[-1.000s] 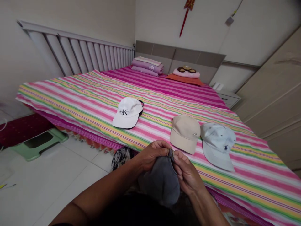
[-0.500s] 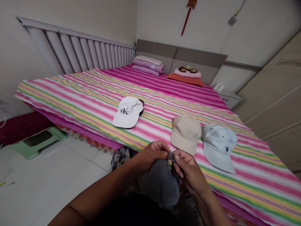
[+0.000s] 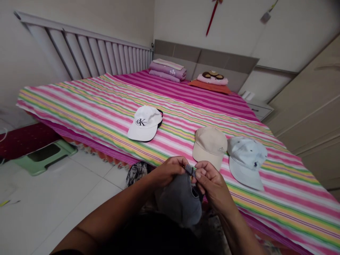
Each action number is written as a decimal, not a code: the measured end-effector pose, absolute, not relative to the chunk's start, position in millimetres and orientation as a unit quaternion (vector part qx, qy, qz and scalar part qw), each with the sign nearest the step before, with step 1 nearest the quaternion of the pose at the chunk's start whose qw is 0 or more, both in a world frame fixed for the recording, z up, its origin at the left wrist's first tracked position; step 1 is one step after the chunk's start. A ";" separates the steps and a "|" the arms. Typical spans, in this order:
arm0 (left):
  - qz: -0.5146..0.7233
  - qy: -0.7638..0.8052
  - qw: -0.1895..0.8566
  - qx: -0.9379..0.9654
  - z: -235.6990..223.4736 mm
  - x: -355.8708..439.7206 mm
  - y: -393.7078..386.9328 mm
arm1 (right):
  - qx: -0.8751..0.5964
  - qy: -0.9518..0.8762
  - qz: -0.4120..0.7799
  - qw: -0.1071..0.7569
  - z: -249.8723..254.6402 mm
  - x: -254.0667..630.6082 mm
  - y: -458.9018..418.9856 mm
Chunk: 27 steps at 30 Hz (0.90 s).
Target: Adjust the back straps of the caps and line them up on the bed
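A dark grey baseball cap [image 3: 180, 203] is in both my hands, low in front of my body, its back opening turned up and to the right. My left hand [image 3: 171, 171] pinches one end of its back strap [image 3: 190, 170]. From the other side, my right hand [image 3: 211, 179] pinches the strap between thumb and fingers. Beyond my hands, a beige cap [image 3: 209, 143] lies on the bed, with a pale blue cap [image 3: 247, 159] touching or very close to its right. Further left sits a white cap [image 3: 146, 122] with black lettering.
A striped sheet [image 3: 87, 109] covers the near part of the bed. Folded purple bedding [image 3: 167, 71] and a pink pillow [image 3: 212, 79] are at the headboard [image 3: 183, 53]. A green stool [image 3: 45, 156] stands on the floor at left. A wardrobe [image 3: 316, 124] is at right.
The strap's end sticks out more between my hands, and my right-hand fingers have shifted along it. The whole scene sits slightly higher in view. The caps on the bed stay put.
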<state>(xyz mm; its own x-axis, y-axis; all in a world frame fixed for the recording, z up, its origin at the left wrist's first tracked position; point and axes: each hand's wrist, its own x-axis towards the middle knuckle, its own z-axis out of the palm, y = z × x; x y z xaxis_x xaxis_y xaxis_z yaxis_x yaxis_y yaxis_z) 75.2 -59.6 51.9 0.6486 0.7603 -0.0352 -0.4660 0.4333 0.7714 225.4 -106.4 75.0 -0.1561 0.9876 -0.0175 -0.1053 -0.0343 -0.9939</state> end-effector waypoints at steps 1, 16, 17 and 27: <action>0.369 0.195 0.824 0.384 52.9 74.9 -59.8 | -0.446 -0.511 0.562 0.474 75.9 226.2 -106.9; 0.380 0.205 0.791 0.433 49.7 74.3 -57.3 | -0.510 -0.724 0.163 0.435 72.5 224.3 -114.3; 0.379 0.204 0.793 0.431 50.9 74.1 -57.1 | -0.513 -0.721 0.168 0.435 71.9 224.3 -114.5; 0.352 0.218 0.807 0.422 64.7 66.6 -53.2 | -0.507 -0.717 0.250 0.408 73.9 229.3 -110.5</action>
<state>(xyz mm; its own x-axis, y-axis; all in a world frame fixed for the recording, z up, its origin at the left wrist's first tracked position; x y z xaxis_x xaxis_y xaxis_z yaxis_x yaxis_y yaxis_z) 66.6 -53.2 64.7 0.6575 0.7515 -0.0542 -0.3842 0.3963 0.8339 229.3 -110.5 73.9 -0.1528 0.9308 0.3321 0.5228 0.3613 -0.7721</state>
